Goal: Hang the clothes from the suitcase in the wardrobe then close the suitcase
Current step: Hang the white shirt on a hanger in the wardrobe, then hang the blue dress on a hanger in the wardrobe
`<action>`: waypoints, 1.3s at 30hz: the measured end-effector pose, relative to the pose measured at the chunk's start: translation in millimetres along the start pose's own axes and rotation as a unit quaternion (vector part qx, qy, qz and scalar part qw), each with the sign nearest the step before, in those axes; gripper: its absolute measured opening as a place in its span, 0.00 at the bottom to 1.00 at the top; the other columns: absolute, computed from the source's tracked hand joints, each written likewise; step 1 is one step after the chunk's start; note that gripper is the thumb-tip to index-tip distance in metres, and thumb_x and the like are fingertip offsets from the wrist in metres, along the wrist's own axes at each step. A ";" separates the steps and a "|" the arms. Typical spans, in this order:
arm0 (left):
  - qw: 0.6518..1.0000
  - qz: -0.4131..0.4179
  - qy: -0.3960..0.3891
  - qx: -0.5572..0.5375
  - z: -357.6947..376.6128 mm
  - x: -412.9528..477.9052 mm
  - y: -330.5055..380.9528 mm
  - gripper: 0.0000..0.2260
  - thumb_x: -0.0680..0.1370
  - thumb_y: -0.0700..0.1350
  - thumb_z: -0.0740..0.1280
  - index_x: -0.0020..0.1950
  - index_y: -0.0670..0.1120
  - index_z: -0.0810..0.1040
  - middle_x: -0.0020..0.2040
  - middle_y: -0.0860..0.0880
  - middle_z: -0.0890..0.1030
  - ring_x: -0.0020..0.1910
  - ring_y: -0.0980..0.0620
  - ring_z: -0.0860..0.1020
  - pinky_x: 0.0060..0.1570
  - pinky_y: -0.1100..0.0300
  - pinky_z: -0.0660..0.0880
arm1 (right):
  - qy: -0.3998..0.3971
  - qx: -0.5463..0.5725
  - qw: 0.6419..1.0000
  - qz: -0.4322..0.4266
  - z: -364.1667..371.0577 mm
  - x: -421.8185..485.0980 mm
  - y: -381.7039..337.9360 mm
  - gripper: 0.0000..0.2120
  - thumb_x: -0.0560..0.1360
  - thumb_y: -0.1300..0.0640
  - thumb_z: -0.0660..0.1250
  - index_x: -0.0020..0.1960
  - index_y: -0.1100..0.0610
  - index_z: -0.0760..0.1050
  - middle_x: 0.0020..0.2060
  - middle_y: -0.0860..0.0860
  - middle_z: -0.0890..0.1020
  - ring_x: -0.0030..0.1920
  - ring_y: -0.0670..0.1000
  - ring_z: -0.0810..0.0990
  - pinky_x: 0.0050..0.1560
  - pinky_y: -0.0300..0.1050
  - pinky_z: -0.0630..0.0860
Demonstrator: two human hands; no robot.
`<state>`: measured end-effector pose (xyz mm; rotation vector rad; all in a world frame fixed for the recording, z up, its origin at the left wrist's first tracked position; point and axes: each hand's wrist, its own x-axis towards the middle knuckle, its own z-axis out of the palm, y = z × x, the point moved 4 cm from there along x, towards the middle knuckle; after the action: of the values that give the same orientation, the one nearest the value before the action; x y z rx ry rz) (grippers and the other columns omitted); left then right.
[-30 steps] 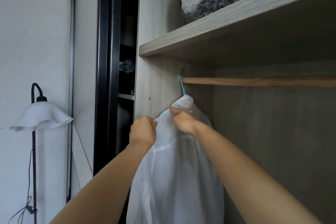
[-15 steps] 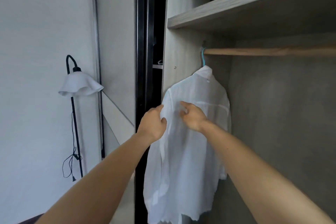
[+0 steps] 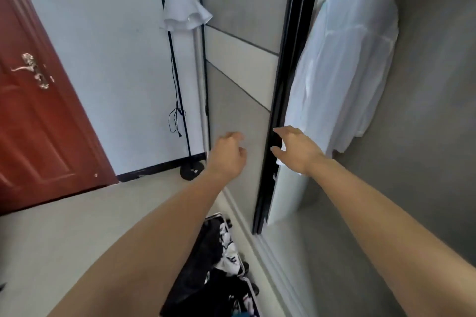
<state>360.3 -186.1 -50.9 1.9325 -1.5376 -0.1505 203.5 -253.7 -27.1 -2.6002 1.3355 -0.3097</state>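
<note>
Either side of wardrobe door edge (image 3: 277,100), hands (image 3: 228,156) (image 3: 300,152) hover.

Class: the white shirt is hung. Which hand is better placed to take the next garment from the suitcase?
Probably the left. The left hand is empty and its forearm passes over the suitcase; the right hand, also empty, is over by the white shirt in the wardrobe.

Soft, even light, no hard shadows. The white shirt (image 3: 342,59) at two o'clock glows, nearly washed out. Motion blur smears the left hand (image 3: 228,154), and wide-angle bending tilts the door (image 3: 38,110) at nine o'clock.
</note>
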 end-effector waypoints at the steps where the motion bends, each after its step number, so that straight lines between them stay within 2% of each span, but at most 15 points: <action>1: 1.000 -0.016 -0.009 0.006 3.4 -19.9 -20.2 0.16 0.78 0.38 0.60 0.65 0.42 0.75 0.64 0.42 0.76 0.62 0.42 0.73 0.59 0.53 0.72 | -0.019 0.008 1.000 -0.002 22.5 -11.3 -10.0 0.26 0.81 0.52 0.60 0.76 0.58 0.60 0.73 0.54 0.65 0.72 0.55 0.64 0.68 0.50 0.67; 7: 0.989 -0.114 -0.082 0.042 37.5 -120.5 -120.9 0.17 0.79 0.40 0.59 0.67 0.44 0.73 0.68 0.47 0.72 0.67 0.46 0.67 0.62 0.54 0.68 | -0.115 0.040 0.992 0.013 152.8 -64.0 -44.0 0.26 0.80 0.51 0.60 0.76 0.57 0.61 0.73 0.53 0.65 0.72 0.54 0.64 0.69 0.51 0.65; 10: 0.982 -0.148 -0.107 0.050 65.8 -158.5 -160.5 0.16 0.78 0.40 0.59 0.65 0.43 0.74 0.64 0.47 0.74 0.64 0.45 0.70 0.58 0.51 0.72 | -0.167 0.051 0.984 0.032 215.2 -87.2 -45.5 0.26 0.81 0.50 0.59 0.76 0.55 0.60 0.73 0.51 0.64 0.72 0.53 0.64 0.68 0.49 0.66; 15: 0.969 -0.181 -0.163 0.047 139.9 -223.4 -221.1 0.17 0.80 0.43 0.58 0.68 0.45 0.71 0.68 0.48 0.71 0.68 0.48 0.66 0.61 0.55 0.69 | -0.243 0.057 0.966 0.062 322.5 -130.0 -30.4 0.25 0.81 0.50 0.57 0.76 0.53 0.59 0.74 0.51 0.63 0.73 0.52 0.62 0.68 0.47 0.63; 17: 0.961 -0.199 -0.184 0.044 174.9 -253.3 -246.2 0.17 0.80 0.43 0.58 0.68 0.45 0.71 0.68 0.49 0.71 0.68 0.49 0.66 0.60 0.55 0.69 | -0.269 0.059 0.959 0.070 369.9 -147.6 -20.8 0.24 0.81 0.50 0.57 0.75 0.55 0.61 0.72 0.52 0.65 0.71 0.53 0.64 0.67 0.48 0.65; 20: 0.948 -0.218 -0.229 0.042 240.1 -302.9 -287.8 0.17 0.80 0.43 0.58 0.68 0.46 0.71 0.69 0.49 0.70 0.68 0.49 0.65 0.61 0.55 0.70 | -0.303 0.066 0.947 0.084 453.2 -174.7 -0.4 0.20 0.80 0.51 0.58 0.71 0.56 0.65 0.67 0.53 0.69 0.63 0.53 0.69 0.61 0.48 0.68; 26: 0.915 -0.235 -0.326 0.041 368.3 -379.7 -371.1 0.18 0.81 0.46 0.59 0.71 0.47 0.68 0.72 0.49 0.66 0.69 0.47 0.65 0.58 0.57 0.72 | -0.396 0.051 0.911 0.100 624.6 -224.9 49.5 0.30 0.79 0.45 0.62 0.77 0.55 0.58 0.73 0.53 0.64 0.72 0.54 0.64 0.68 0.49 0.67; 29: 0.890 -0.232 -0.391 0.031 431.5 -408.4 -409.2 0.22 0.80 0.48 0.62 0.74 0.47 0.65 0.75 0.49 0.61 0.74 0.48 0.59 0.65 0.55 0.68 | -0.425 0.034 0.901 0.078 702.9 -239.9 69.4 0.39 0.75 0.42 0.67 0.78 0.56 0.54 0.76 0.52 0.60 0.75 0.54 0.58 0.72 0.51 0.62; 32: 0.864 -0.225 -0.451 0.015 491.5 -429.6 -441.4 0.29 0.78 0.50 0.65 0.77 0.48 0.59 0.78 0.50 0.56 0.76 0.49 0.53 0.70 0.53 0.63 | -0.464 -0.008 0.885 0.036 773.8 -245.7 86.4 0.54 0.70 0.38 0.72 0.80 0.55 0.41 0.79 0.51 0.47 0.78 0.55 0.45 0.75 0.58 0.53; 34: 0.856 -0.216 -0.469 0.020 525.0 -439.6 -456.2 0.33 0.77 0.50 0.66 0.78 0.47 0.56 0.78 0.49 0.54 0.77 0.49 0.51 0.73 0.52 0.60 | -0.482 -0.052 0.874 0.020 812.9 -248.4 98.0 0.58 0.69 0.37 0.72 0.79 0.55 0.35 0.78 0.51 0.37 0.78 0.56 0.36 0.75 0.62 0.47; 36: 0.860 -0.208 -0.465 0.036 548.4 -447.0 -465.2 0.37 0.75 0.52 0.68 0.79 0.46 0.53 0.78 0.48 0.53 0.77 0.48 0.50 0.74 0.50 0.56 | -0.475 -0.074 0.877 0.020 840.2 -252.0 107.4 0.54 0.72 0.39 0.70 0.79 0.56 0.36 0.78 0.52 0.35 0.77 0.57 0.33 0.74 0.63 0.44; 37: 0.859 -0.208 -0.465 0.037 555.9 -449.1 -468.8 0.39 0.74 0.52 0.68 0.79 0.46 0.52 0.78 0.48 0.53 0.77 0.47 0.49 0.74 0.50 0.55 | -0.463 -0.072 0.883 0.025 847.3 -252.2 109.5 0.48 0.74 0.41 0.68 0.80 0.55 0.42 0.78 0.52 0.37 0.77 0.57 0.34 0.74 0.63 0.45; 38: 0.856 -0.212 -0.471 0.034 562.8 -451.7 -471.9 0.40 0.73 0.53 0.69 0.79 0.47 0.51 0.78 0.48 0.52 0.77 0.46 0.49 0.74 0.49 0.55 | -0.443 -0.055 0.894 0.038 853.3 -252.2 111.7 0.39 0.76 0.44 0.66 0.79 0.55 0.51 0.79 0.52 0.43 0.78 0.57 0.38 0.74 0.64 0.46; 39: 0.850 -0.217 -0.479 0.029 567.7 -453.4 -473.7 0.42 0.72 0.54 0.70 0.79 0.47 0.50 0.78 0.48 0.51 0.77 0.46 0.49 0.74 0.48 0.54 | -0.416 -0.014 0.907 0.062 857.2 -250.5 113.8 0.29 0.78 0.48 0.64 0.75 0.54 0.60 0.78 0.53 0.53 0.78 0.57 0.46 0.74 0.64 0.50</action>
<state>348.7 33.2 -890.0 2.3706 -1.6004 -1.4674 209.1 -43.1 -902.4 -2.1926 1.1409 0.7646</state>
